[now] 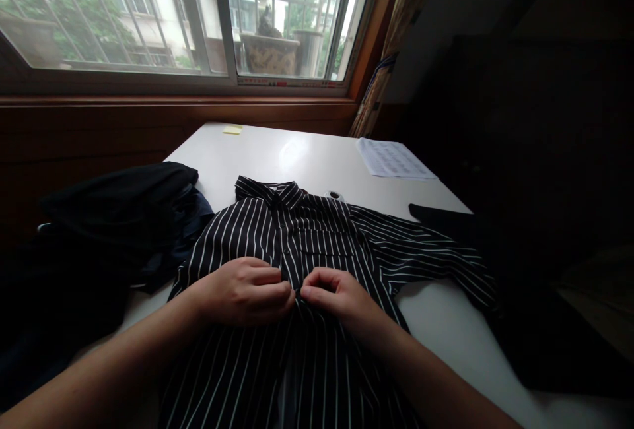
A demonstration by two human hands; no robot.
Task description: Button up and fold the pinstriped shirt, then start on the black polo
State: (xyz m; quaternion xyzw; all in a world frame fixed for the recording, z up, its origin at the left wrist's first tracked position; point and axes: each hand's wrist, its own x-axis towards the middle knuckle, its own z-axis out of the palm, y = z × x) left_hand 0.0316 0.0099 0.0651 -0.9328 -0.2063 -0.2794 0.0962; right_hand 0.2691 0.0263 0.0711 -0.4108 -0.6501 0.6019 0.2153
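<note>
A black shirt with white stripes [327, 244] lies front up on the white table, its collar at the far end. Its front is closed above my hands and parts below them. My left hand [247, 292] is closed with the fingertips at the front edge of the shirt, about midway down. Right beside it, my right hand [337, 294] pinches the shirt's front between thumb and forefinger. The fingertips of both hands almost meet; any button between them is too small to make out. One sleeve stretches out to the right.
Dark clothes [133, 218] are heaped on the left, and more dark cloth [440, 214] lies on the right. Printed papers [393, 158] and a yellow sticky note [232, 130] rest toward the back of the white table [317, 152]. A small white roll [334, 196] sits behind the shirt.
</note>
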